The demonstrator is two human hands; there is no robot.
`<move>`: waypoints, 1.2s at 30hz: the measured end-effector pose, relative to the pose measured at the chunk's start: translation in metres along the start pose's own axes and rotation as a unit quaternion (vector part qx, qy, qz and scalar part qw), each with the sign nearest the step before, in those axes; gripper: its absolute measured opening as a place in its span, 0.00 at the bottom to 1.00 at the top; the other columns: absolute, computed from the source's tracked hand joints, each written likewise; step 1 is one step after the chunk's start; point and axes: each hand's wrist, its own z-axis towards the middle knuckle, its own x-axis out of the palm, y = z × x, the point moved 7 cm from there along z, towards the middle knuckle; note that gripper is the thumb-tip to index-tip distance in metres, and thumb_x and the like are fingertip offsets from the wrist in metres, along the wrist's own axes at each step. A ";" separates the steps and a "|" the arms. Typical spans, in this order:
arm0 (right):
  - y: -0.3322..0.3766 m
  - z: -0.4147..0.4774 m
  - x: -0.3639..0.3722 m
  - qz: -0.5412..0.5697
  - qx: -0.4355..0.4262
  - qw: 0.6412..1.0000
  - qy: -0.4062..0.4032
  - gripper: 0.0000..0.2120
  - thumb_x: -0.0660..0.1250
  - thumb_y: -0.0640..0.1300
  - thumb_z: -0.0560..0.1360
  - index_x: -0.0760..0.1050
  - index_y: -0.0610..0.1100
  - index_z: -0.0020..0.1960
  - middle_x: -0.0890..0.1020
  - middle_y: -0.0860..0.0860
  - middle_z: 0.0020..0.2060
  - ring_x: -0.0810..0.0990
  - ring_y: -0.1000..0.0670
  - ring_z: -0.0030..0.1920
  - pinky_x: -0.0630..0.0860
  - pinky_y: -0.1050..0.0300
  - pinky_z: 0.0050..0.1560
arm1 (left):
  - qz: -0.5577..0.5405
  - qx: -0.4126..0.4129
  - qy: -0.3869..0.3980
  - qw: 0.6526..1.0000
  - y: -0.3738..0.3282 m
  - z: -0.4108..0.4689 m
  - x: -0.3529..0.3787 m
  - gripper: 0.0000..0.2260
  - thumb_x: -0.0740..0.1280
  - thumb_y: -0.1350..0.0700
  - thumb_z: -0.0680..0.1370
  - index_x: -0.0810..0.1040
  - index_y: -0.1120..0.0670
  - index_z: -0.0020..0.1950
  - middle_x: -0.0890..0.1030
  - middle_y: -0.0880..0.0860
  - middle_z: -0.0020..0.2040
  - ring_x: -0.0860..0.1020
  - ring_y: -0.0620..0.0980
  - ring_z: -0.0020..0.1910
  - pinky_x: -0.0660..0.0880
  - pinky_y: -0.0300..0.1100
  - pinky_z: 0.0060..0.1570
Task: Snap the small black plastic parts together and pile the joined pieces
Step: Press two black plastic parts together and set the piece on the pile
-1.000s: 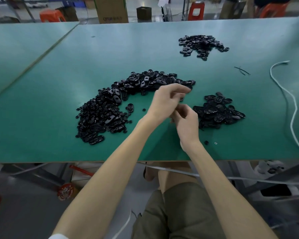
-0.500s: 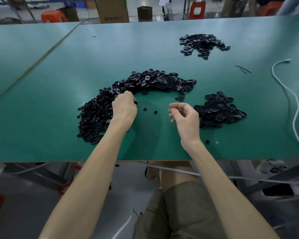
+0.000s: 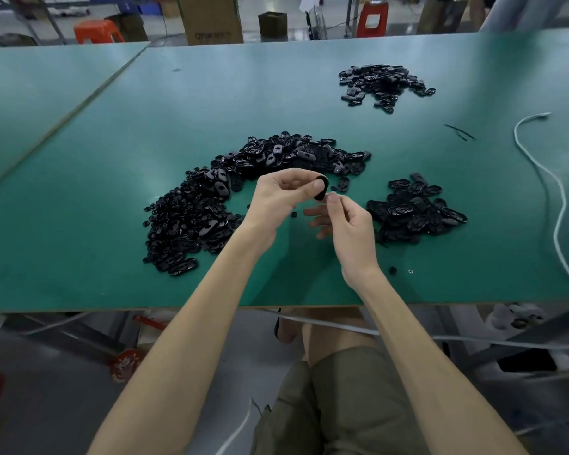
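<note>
Near table (image 3: 79, 244) front edge, lower right: one loose black bit (image 3: 392, 270). Mid-frame: left hand (image 3: 281, 200) grip holds oval black part (image 3: 321, 188) between thumb and fingers. Right hand (image 3: 349, 224) grip pinched just beside it, contents unresolved. Large loose pile (image 3: 204, 211) left, smaller pile (image 3: 414, 211) right, third pile (image 3: 383, 83) upper right.

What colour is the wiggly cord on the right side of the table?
White; the cord shows best in the head view, on the green table.
</note>
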 end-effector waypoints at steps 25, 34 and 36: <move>-0.005 0.004 -0.011 0.061 -0.003 0.997 -0.043 0.08 0.71 0.35 0.79 0.84 0.47 0.52 0.87 0.55 0.41 0.82 0.56 0.39 0.77 0.63 0.39 | 0.502 0.024 0.000 0.864 0.021 0.001 -0.010 0.04 0.70 0.56 0.81 0.80 0.56 0.53 0.78 0.54 0.51 0.77 0.55 0.53 0.71 0.49 0.58; -0.004 0.003 -0.014 0.065 0.003 0.995 -0.073 0.05 0.70 0.35 0.80 0.81 0.44 0.53 0.85 0.51 0.43 0.81 0.56 0.38 0.77 0.64 0.39 | 0.307 0.024 -0.044 0.950 0.023 0.004 -0.010 0.04 0.71 0.59 0.80 0.78 0.54 0.48 0.81 0.49 0.43 0.78 0.44 0.39 0.72 0.35 0.43; -0.004 0.003 -0.015 0.063 0.007 0.994 -0.087 0.04 0.70 0.36 0.80 0.80 0.43 0.53 0.84 0.49 0.43 0.80 0.56 0.37 0.76 0.65 0.39 | 0.158 0.021 -0.069 0.985 0.024 0.008 -0.010 0.04 0.71 0.61 0.81 0.77 0.55 0.48 0.81 0.50 0.38 0.78 0.42 0.32 0.71 0.31 0.37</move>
